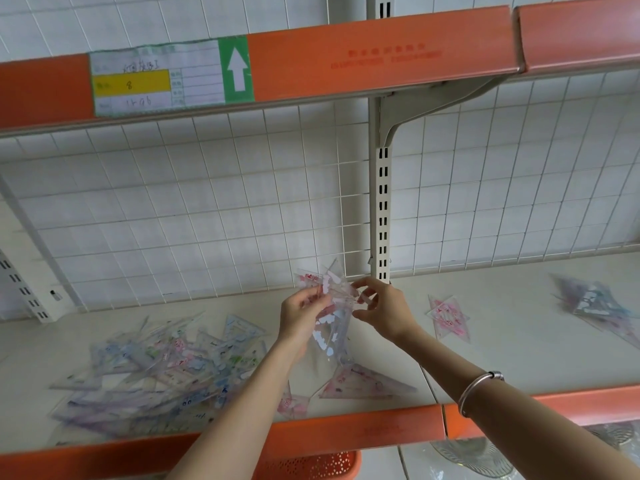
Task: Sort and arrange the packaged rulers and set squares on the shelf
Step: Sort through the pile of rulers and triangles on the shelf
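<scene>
Because blur smears the clear plastic, you cannot count what you hold. Your left hand (299,318) grips the bundle of set squares (329,336) above the shelf (502,341), while your right hand (384,306) pinches its upper edge between thumb and fingertips.

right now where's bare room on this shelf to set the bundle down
Bare shelf lies between the pink set square pack and the blue pile far right. Crowded: the left pile, and the pink triangle pack at front centre.
</scene>
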`<action>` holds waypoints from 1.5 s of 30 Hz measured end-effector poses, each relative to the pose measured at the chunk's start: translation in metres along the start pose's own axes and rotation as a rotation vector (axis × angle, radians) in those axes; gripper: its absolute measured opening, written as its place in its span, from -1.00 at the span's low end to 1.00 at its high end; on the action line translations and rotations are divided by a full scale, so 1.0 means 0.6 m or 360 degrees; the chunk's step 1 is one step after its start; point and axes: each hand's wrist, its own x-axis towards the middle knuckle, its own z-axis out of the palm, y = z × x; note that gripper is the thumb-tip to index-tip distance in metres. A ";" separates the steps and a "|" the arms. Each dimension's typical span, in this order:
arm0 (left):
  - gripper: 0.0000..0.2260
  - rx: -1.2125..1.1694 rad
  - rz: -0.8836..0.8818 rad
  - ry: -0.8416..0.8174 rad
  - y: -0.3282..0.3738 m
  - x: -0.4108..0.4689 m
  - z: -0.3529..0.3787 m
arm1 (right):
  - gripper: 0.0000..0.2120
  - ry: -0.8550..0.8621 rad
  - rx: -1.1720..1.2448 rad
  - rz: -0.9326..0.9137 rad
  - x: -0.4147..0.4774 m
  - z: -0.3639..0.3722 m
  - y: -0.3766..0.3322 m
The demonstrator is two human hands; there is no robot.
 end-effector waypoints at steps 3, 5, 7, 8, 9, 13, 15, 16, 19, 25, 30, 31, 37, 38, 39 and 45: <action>-0.79 -0.0085 -0.0041 -0.0027 0.000 0.000 0.001 | -0.69 -0.0028 0.0038 0.0022 -0.001 0.003 0.005; -0.77 -0.0078 -0.0051 -0.0008 -0.003 0.000 0.002 | -0.71 -0.0033 0.0053 0.0058 -0.002 0.006 0.010; -0.77 -0.0071 -0.0051 0.0043 -0.005 0.001 0.004 | -0.73 -0.0014 0.0085 0.0111 -0.001 0.007 0.014; -0.76 -0.0086 -0.0056 0.0074 -0.006 0.002 0.004 | -0.73 0.0004 0.0090 0.0139 -0.002 0.007 0.014; -0.76 -0.0100 -0.0060 0.0111 -0.007 0.003 0.005 | -0.71 0.0026 0.0070 0.0155 -0.002 0.007 0.015; -0.75 -0.0131 -0.0094 0.0232 -0.008 0.009 0.005 | -0.61 0.0059 -0.0184 0.0075 -0.008 0.008 0.014; -0.74 -0.0164 -0.0121 0.0264 -0.011 0.011 0.003 | -0.62 -0.0005 -0.0198 0.0063 -0.010 0.008 0.011; -0.73 -0.0173 -0.0130 0.0281 -0.013 0.012 0.002 | -0.64 -0.0043 -0.0192 0.0075 -0.010 0.008 0.009; -0.71 -0.0214 -0.0150 0.0322 -0.017 0.016 -0.002 | -0.66 -0.0189 -0.0100 0.0215 -0.009 0.009 0.007; -0.71 -0.0245 -0.0173 0.0336 -0.018 0.017 -0.003 | -0.65 -0.0428 0.0416 0.0562 -0.017 0.020 0.001; -0.71 -0.0251 -0.0170 0.0314 -0.016 0.014 -0.002 | -0.70 -0.0448 0.0815 0.0726 -0.008 0.020 -0.005; -0.70 -0.0223 -0.0164 0.0324 -0.015 0.015 -0.004 | -0.72 -0.0423 0.0870 0.0739 -0.004 0.016 -0.007; -0.71 -0.0188 -0.0164 0.0294 -0.014 0.020 -0.018 | -0.83 -0.0076 0.1141 0.0666 0.021 -0.012 -0.013; -0.71 -0.0195 -0.0164 0.0269 -0.013 0.020 -0.019 | -0.86 -0.0011 0.1199 0.0666 0.024 -0.015 -0.012; -0.72 -0.0210 -0.0160 0.0236 -0.011 0.019 -0.019 | -0.89 0.0046 0.1262 0.0664 0.027 -0.017 -0.010; -0.76 -0.0246 -0.0181 0.0124 -0.002 0.022 -0.012 | -0.87 0.0284 0.1548 0.0697 0.022 -0.020 -0.005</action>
